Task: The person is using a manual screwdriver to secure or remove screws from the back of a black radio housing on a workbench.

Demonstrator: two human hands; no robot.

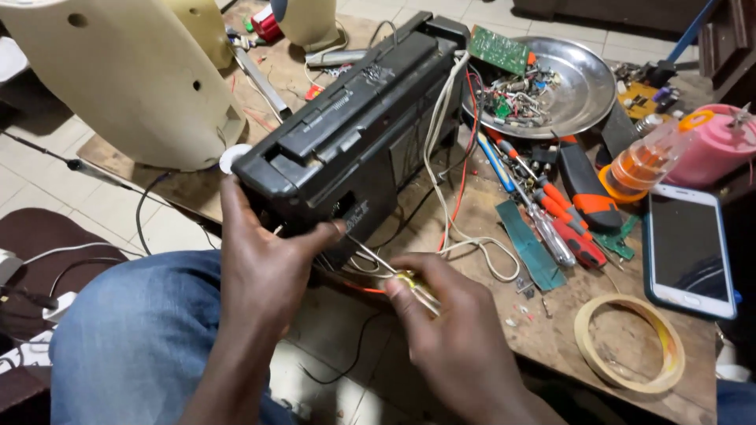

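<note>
Black cassette radio (354, 134) lies on its side at the near edge of the wooden board (551, 330). Left hand (264, 264) braces its near end, fingers wrapped on the casing. Right hand (457, 330) pinches thin tweezers (394, 271) among loose wires (449, 197). Steel bowl (587, 90) behind holds circuit boards and small electronic parts. Clear bottle (642, 161) holds amber liquid.

Bare left hand (264, 271) and right hand (461, 334) (sleeveless forearms), blue jeans (126, 330).
</note>
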